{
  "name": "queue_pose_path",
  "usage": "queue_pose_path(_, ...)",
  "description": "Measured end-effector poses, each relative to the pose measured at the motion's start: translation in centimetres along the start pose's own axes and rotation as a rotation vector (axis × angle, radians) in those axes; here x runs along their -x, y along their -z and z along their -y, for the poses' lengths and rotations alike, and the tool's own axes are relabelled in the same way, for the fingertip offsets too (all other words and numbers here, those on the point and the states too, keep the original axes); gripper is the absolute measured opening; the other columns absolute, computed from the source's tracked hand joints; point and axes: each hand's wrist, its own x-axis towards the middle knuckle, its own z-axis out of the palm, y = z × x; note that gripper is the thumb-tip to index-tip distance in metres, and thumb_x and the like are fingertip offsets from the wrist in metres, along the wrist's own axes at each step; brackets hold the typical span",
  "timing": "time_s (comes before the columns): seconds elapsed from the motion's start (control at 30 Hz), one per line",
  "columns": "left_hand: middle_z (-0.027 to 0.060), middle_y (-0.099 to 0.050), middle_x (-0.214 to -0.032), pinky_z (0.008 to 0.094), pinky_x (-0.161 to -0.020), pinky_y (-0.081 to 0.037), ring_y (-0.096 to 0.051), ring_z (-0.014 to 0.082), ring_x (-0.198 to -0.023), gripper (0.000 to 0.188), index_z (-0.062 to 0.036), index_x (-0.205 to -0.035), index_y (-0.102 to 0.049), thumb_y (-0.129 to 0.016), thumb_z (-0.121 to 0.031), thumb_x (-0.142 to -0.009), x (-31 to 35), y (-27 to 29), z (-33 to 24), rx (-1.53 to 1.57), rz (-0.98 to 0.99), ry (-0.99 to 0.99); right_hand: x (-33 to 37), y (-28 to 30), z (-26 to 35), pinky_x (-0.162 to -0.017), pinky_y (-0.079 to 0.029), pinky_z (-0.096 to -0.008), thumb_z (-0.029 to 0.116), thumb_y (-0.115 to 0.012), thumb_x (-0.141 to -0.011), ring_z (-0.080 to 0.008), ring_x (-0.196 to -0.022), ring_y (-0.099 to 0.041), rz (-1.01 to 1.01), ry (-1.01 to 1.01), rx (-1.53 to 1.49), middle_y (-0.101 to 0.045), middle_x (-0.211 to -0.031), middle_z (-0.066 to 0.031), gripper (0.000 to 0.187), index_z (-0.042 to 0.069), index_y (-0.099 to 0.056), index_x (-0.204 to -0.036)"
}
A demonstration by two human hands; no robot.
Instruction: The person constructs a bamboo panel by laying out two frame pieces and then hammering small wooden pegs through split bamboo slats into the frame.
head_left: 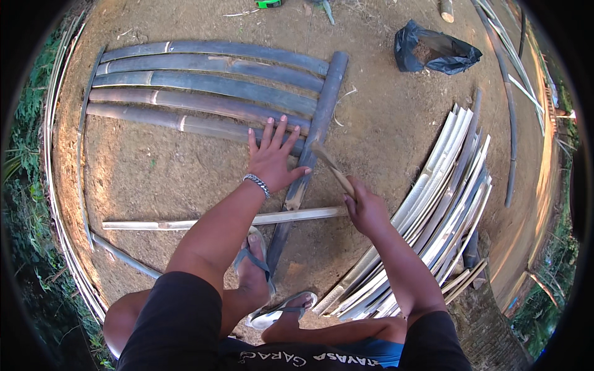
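Note:
My left hand [272,154] lies flat with fingers spread over the lowest dark bamboo slat [145,116], its thumb reaching a dark bamboo pole [331,83]. Several such slats lie side by side, their right ends meeting this pole. In my right hand [366,207] is a short wooden stick [337,173], gripped near its lower end. Its far tip is at the pole, just right of my left hand; whether it touches cannot be made out. A pale split bamboo strip [291,216] lies on the ground below my hands, passing under my left forearm.
To the right lies a stack of split bamboo strips [433,198]. A black plastic bag [406,52] stands open at the upper right. A thin pole [80,154] borders the slats' left ends. At the top edge is a green tape measure [268,4]. My sandalled feet [253,266] stand close below.

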Motion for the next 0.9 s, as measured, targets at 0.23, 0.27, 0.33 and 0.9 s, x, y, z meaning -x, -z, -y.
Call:
queue_pose_path(0.23, 0.0117, -0.003, -0.176, 0.0671, -0.124, 0.002, 0.002, 0.0354, -0.162, 0.106, -0.0246, -0.168, -0.020, -0.064, -0.075, -0.086, 0.1, -0.6, 0.5, 0.005, -0.017, -0.003, 0.7, 0.6, -0.4, -0.080, -0.057, -0.0517, 0.025, -0.063, -0.102, -0.0470, -0.096, -0.070, -0.105, 0.049, -0.124, -0.072, -0.104, -0.0248, 0.046, 0.013, -0.052, -0.144)
queue_pose_path(0.27, 0.0119, -0.003, -0.176, 0.0672, -0.124, 0.002, 0.002, 0.0354, -0.162, 0.106, -0.0244, -0.168, -0.020, -0.065, -0.075, -0.085, 0.1, -0.8, 0.7, 0.006, -0.027, -0.005, 0.8, 0.8, 0.4, -0.079, -0.057, -0.0512, 0.025, -0.063, -0.102, -0.0474, -0.096, -0.070, -0.138, 0.069, -0.168, -0.072, -0.104, -0.0244, 0.046, 0.012, -0.052, -0.144)
queue_pose_path(0.33, 0.0120, -0.003, -0.176, 0.0671, -0.124, 0.002, 0.002, 0.0356, -0.162, 0.106, -0.0241, -0.168, -0.021, -0.065, -0.075, -0.085, 0.2, -0.8, 0.7, 0.012, -0.030, -0.007, 0.8, 1.1, 1.3, -0.078, -0.057, -0.0490, 0.026, -0.063, -0.103, -0.0456, -0.093, -0.071, -0.179, 0.088, -0.238, -0.072, -0.103, -0.0233, 0.045, 0.011, -0.052, -0.144)
queue_pose_path(0.9, 0.0119, -0.002, -0.176, 0.0669, -0.124, 0.005, 0.004, 0.0357, -0.162, 0.102, -0.0282, -0.167, -0.025, -0.064, -0.076, -0.085, 0.3, -0.6, 0.6, 0.037, -0.030, -0.013, -5.0, 5.2, -0.8, -0.057, -0.051, -0.0304, 0.034, -0.057, -0.109, -0.0125, -0.060, -0.058, 0.494, -0.374, -0.639, -0.061, -0.077, -0.0024, 0.032, 0.005, -0.056, -0.123)
